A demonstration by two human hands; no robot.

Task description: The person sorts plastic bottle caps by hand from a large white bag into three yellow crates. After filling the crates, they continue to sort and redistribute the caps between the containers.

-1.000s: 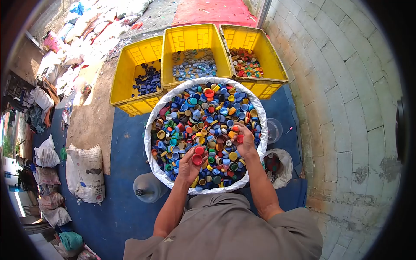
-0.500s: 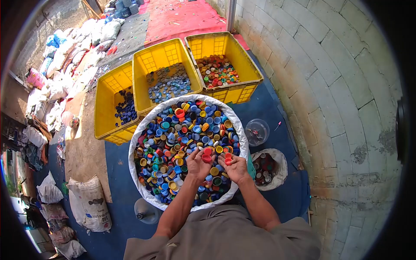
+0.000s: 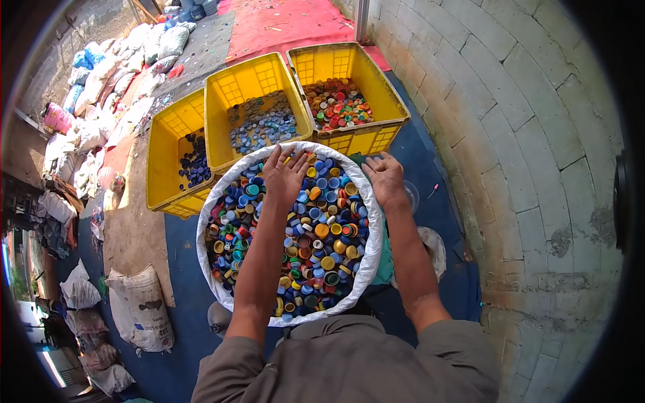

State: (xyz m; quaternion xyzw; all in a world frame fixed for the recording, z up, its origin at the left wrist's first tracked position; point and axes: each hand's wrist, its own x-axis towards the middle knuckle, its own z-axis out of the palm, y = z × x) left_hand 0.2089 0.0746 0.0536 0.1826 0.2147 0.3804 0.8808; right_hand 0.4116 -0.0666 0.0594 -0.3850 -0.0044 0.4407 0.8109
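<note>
My left hand [image 3: 286, 176] is stretched over the far part of a round white-rimmed sack [image 3: 369, 235], palm up, fingers spread and holding nothing. Below it lies a heap of mixed bottle caps [image 3: 322, 248] in blue, yellow, red, green and other colours. My right hand [image 3: 385, 176] reaches past the sack's right rim, near the front of the right yellow crate [image 3: 366, 140]. Its fingers are loosely curled, and no cap shows in it. Red and orange caps [image 3: 336, 107] lie in that crate.
The middle yellow crate [image 3: 225, 151] holds light blue and grey caps; the left yellow crate [image 3: 161, 181] holds dark blue ones. A small white sack [image 3: 433, 248] stands right, partly behind my forearm. Block wall [image 3: 524, 168] rises at the right; a filled sack [image 3: 140, 312] lies left.
Both hands have moved forward from the middle of the heap toward the crates, and spread apart. The red caps that were in them are no longer visible there.
</note>
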